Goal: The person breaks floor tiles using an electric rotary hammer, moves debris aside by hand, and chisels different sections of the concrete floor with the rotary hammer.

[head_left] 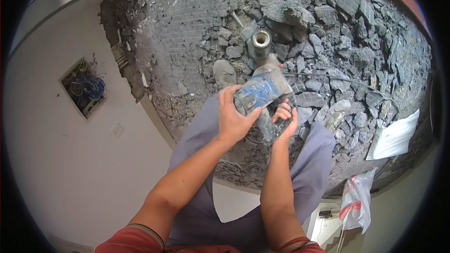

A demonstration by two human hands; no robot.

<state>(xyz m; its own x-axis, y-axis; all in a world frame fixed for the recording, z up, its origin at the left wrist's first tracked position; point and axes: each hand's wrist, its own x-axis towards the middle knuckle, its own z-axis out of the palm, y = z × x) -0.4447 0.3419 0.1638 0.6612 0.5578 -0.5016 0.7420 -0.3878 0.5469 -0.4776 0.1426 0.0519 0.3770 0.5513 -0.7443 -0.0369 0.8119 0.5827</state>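
A dusty rotary hammer (268, 86) with blue patches on its housing lies across my hands, between my knees. Its hollow front end (261, 39) points up toward me, and I see no bit in it. Around the housing's left side curls my left hand (236, 118), thumb and fingers pressed on it. The fingers of my right hand (287, 121) close around the rear handle on the right side. A thin metal rod (237, 18) sticks out beside the front end. The black cord (337, 77) runs off to the right over the rubble.
Broken concrete chunks (323, 14) cover the floor ahead and to the right. At left stands a white wall (61, 159) with an open box of wires (89, 89). A white sheet (394, 136) and a plastic bag (357, 201) lie at right. My shoe (224, 72) rests on debris.
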